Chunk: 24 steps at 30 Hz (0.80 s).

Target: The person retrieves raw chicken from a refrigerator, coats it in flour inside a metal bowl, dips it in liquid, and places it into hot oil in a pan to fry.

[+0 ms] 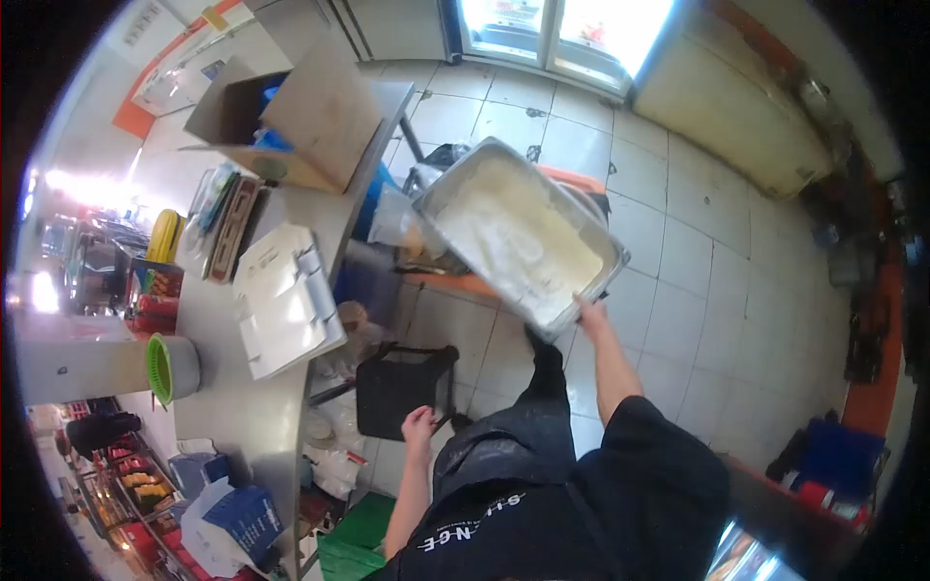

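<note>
A rectangular metal tray (605, 276) holds a layer of white, flour-like powder (513, 232). My right hand (591, 313) grips the tray's near right corner, with the thumb over the rim. Beneath the tray's far part, an orange surface (455, 283) partly shows. My left hand (419, 423) is away from the tray, above the edge of a black stool (402, 387), its fingers curled; whether anything small is inside them is hidden.
At left runs a metal table (228, 407) with an open cardboard box (329, 116), white flat cartons (281, 300) and a green basket (171, 368). A green crate (358, 537) sits low beside it. Glass-door fridges (552, 34) stand beyond the tiled floor.
</note>
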Available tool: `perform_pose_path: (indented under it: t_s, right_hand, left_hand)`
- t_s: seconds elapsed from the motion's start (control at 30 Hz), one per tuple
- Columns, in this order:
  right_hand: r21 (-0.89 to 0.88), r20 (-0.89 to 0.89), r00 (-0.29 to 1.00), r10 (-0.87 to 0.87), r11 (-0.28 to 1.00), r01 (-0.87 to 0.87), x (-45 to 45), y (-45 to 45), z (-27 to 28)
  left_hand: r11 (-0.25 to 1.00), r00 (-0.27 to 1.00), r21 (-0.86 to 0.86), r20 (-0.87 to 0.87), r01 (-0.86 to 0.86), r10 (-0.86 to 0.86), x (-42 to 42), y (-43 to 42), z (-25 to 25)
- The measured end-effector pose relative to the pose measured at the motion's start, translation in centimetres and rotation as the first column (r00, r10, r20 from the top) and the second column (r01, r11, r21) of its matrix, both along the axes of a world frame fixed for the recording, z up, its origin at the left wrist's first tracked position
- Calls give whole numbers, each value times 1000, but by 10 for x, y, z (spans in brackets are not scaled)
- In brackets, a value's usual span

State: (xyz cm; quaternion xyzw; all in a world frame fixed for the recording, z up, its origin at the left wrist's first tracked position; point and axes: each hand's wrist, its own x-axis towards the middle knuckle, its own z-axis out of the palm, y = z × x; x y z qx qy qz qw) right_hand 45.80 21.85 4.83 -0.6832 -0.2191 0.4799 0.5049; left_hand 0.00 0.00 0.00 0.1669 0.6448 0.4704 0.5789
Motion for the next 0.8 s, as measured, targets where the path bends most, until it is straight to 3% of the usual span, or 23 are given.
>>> perform_pose_path:
  t_s: [0.07,0.1,0.13,0.17,0.2,0.23,0.3,0.33,0.4,0.43,0.47,0.53,0.57,0.6,0.63,0.7,0.8]
  right_hand:
    - [-15,43,999,15,1000,-14,-32,-47,-11]
    - [-163,37,999,33,986,-27,33,-60,-45]
    - [-297,30,998,53,954,-41,26,-160,-70]
    - [-341,17,999,50,939,-41,20,-175,-69]
    - [-362,100,991,86,931,-44,62,-170,-37]
    - [-406,148,980,133,912,-62,86,-181,-12]
    - [-420,138,989,44,907,18,93,-196,2]
    - [-443,90,996,19,896,23,90,-205,4]
    - [-505,84,996,-5,862,47,109,-250,32]
    - [-516,99,995,-10,855,59,118,-266,52]
    - [-506,125,989,-73,853,127,128,-283,73]
    - [-481,129,980,-149,855,194,151,-309,125]
    - [-469,104,981,-166,861,195,161,-315,152]
    - [-465,166,968,-186,851,243,168,-318,175]
    - [-451,228,950,-212,842,296,171,-318,195]
    - [-442,276,931,-240,828,345,172,-315,231]
    - [-401,315,913,-259,836,376,205,-325,240]
  left_hand:
    - [986,988,-71,35,-150,152,-22,-21,-8]
    - [961,990,-238,-23,-144,142,41,-17,1]
    - [904,988,-405,-115,-139,101,36,-94,-4]
    - [877,983,-460,-171,-140,67,40,-91,-16]
    - [859,999,-510,-51,-41,18,97,-68,-30]
    - [844,995,-535,-60,38,-83,135,-57,-44]
    - [838,961,-507,-66,200,-269,154,-23,-87]
    - [886,921,-391,-185,251,-343,149,-4,-98]
    - [881,946,-384,-53,276,-319,175,31,-99]
    - [900,954,-332,-1,282,-299,182,29,-154]
    - [899,904,-165,-70,406,-422,195,42,-177]
    - [905,914,-138,-3,402,-406,229,61,-216]
    - [928,950,-217,149,303,-275,249,82,-198]
    - [902,960,-337,18,270,-281,264,98,-202]
    - [894,977,-395,93,213,-192,275,116,-176]
    - [838,997,-545,-57,4,-42,297,108,-196]
    - [857,995,-511,-99,-67,19,309,98,-215]
